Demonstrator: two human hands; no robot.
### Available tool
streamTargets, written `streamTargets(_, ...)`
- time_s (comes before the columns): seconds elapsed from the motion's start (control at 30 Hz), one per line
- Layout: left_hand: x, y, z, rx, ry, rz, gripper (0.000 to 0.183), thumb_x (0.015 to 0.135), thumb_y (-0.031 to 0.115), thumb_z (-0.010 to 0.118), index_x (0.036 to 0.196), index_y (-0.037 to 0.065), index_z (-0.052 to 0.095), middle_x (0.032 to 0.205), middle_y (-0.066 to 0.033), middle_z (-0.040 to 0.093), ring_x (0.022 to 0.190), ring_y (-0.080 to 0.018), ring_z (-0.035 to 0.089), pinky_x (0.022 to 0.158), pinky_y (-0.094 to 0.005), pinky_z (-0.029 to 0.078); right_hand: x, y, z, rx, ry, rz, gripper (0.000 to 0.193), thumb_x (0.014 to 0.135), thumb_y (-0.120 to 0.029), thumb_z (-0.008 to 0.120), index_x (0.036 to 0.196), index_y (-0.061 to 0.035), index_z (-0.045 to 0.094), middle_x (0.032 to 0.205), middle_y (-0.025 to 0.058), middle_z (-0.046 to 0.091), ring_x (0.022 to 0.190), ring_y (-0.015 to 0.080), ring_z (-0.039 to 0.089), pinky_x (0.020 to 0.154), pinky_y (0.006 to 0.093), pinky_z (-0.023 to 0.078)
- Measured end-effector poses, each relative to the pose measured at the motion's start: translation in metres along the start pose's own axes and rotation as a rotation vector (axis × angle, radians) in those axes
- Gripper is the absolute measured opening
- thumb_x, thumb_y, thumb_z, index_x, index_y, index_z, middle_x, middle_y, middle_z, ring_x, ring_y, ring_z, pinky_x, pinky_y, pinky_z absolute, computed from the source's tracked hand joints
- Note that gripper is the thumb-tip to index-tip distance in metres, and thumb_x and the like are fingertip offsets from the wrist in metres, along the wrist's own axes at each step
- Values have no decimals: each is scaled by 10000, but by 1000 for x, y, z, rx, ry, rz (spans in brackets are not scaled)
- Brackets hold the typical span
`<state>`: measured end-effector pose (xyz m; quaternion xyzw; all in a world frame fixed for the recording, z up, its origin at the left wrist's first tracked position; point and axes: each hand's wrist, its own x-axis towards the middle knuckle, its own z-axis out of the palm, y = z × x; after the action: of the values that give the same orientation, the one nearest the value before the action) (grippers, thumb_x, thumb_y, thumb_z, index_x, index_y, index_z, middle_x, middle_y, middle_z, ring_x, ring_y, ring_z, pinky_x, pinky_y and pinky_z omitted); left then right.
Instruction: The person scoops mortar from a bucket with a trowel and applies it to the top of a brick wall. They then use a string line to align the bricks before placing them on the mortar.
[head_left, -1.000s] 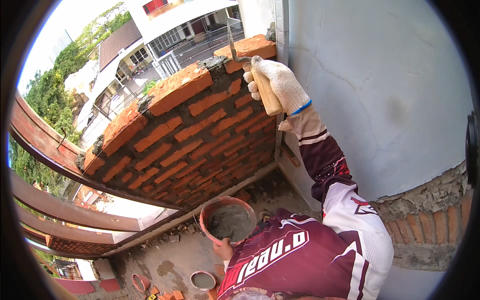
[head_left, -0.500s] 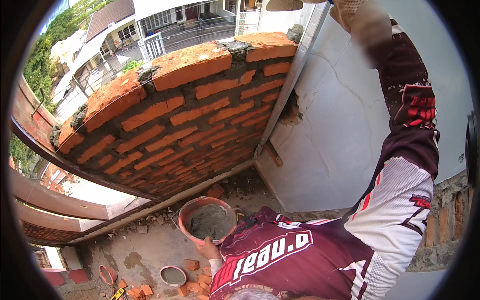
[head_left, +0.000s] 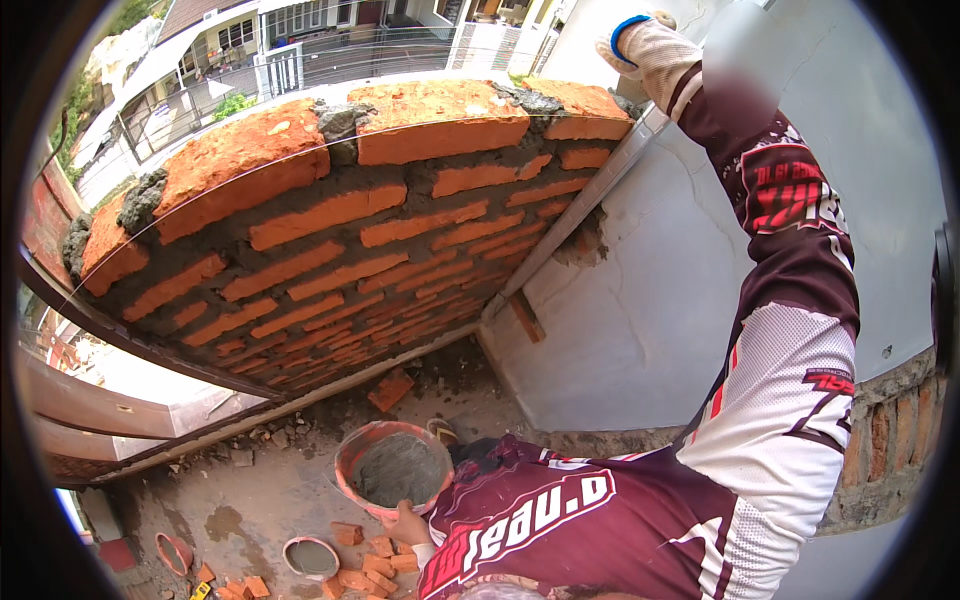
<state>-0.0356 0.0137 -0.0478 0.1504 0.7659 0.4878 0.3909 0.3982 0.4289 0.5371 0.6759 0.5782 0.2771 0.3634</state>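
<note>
My left hand (head_left: 405, 522) is bare and grips the near rim of a reddish bucket (head_left: 350, 495) at waist level. Grey wet mortar (head_left: 400, 468) fills much of it. High at the upper right, my right arm reaches out, and my gloved right hand (head_left: 650, 52) is curled above the far right end of a brick wall (head_left: 440, 122). A curved blue band shows at its fingers; what it holds is not clear. Orange bricks top the wall, with lumps of grey mortar (head_left: 342, 125) in the gaps between them. A thin string (head_left: 240, 158) runs along the top course.
A cracked, plastered wall (head_left: 620, 330) rises on the right, with a pale upright strip (head_left: 570, 210) where it meets the bricks. On the floor are a small mortar tub (head_left: 311, 558), another tub (head_left: 174, 554) and loose bricks (head_left: 378, 566). Houses (head_left: 330, 40) stand beyond.
My right hand has come further into view, moving left and down in the picture. The whole view has shifted. My left hand keeps its grip on the bucket.
</note>
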Motion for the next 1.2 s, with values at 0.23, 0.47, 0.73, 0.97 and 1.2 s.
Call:
streamTargets(0.23,19,-10,-1,191,-39,-47,314,714,30,675,993,-107,628,949,-146,686,847,-250,634,815,-372,517,-3,7,-5,6,-13,17,314,952,-243,595,1134,-6,692,983,223,737,885,388,716,811,460,582)
streamTargets(0.47,31,-27,-3,105,-89,-33,275,714,51,687,936,-97,623,910,-148,680,829,-249,627,804,-380,506,-9,8,-8,5,-8,24,314,951,-243,599,1140,-7,685,991,221,736,892,388,715,812,459,580)
streamTargets(0.73,36,-14,-8,181,-120,-54,289,710,61,687,935,-106,617,935,-155,679,828,-264,609,814,-391,505,-14,7,-7,-3,-24,30,315,950,-243,602,1147,-9,678,1001,219,736,900,389,713,812,459,578)
streamTargets(0.97,29,-7,-13,167,-98,-17,301,711,57,680,957,-104,617,926,-138,657,840,-258,611,812,-384,503,-15,-5,-8,-34,-13,47,316,949,-243,606,1153,-11,672,1009,217,736,907,390,711,813,459,577)
streamTargets(1.2,26,5,-26,165,-91,-23,280,714,50,682,951,-87,621,925,-122,665,835,-243,616,804,-381,502,-59,23,-17,-10,130,116,317,947,-243,609,1158,-13,666,1017,215,735,913,391,710,814,459,575)
